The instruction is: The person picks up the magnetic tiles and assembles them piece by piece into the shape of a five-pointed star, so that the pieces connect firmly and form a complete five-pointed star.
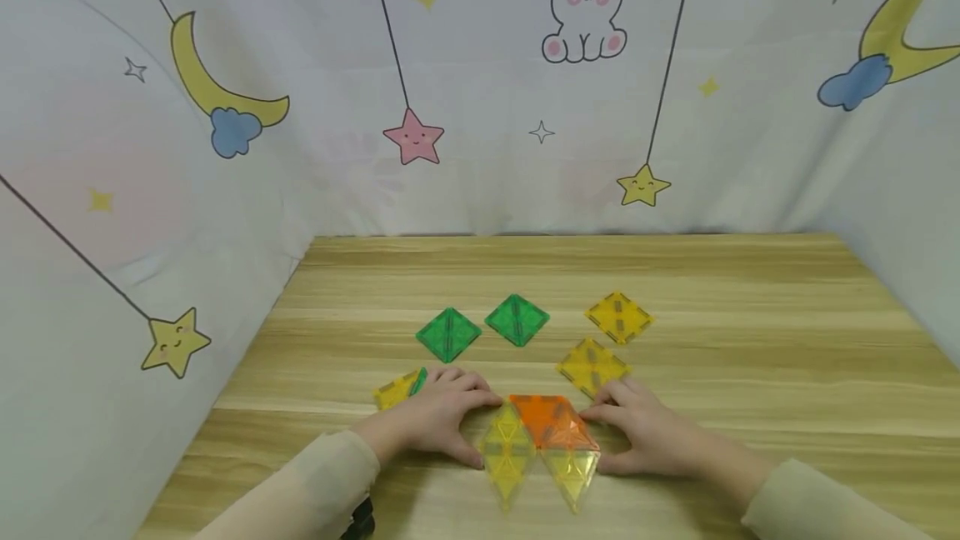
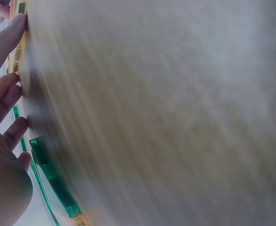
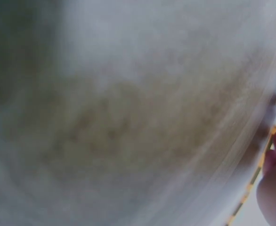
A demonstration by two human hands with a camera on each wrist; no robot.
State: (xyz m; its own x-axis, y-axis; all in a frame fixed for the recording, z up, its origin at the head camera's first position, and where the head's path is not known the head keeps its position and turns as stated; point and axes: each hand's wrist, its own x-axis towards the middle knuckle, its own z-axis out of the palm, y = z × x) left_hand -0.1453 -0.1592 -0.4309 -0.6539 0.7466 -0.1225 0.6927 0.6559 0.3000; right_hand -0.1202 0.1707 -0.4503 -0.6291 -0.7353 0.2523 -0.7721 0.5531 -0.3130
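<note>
A flat cluster of translucent triangular magnetic tiles lies between the two hands on the table. Its top is made of orange tiles (image 1: 540, 417). Under them stand a yellow diamond (image 1: 507, 455) on the left and a downward-pointing yellow triangle (image 1: 572, 473) on the right. My left hand (image 1: 441, 411) rests against the diamond's left side, thumb and index finger spread at its edge, the other fingers loosely bent. From the other side my right hand (image 1: 641, 427) touches the cluster's right edge, with its index finger by the orange and its thumb by the yellow triangle.
Behind the cluster lie two green diamonds (image 1: 448, 334) and a far yellow diamond (image 1: 618, 317). A nearer yellow diamond (image 1: 590, 365) is partly covered by the right hand. Beside the left hand sit a yellow tile (image 1: 395, 391) and a green tile (image 2: 55, 181). A printed curtain (image 1: 480, 190) borders the wooden table (image 1: 750, 315).
</note>
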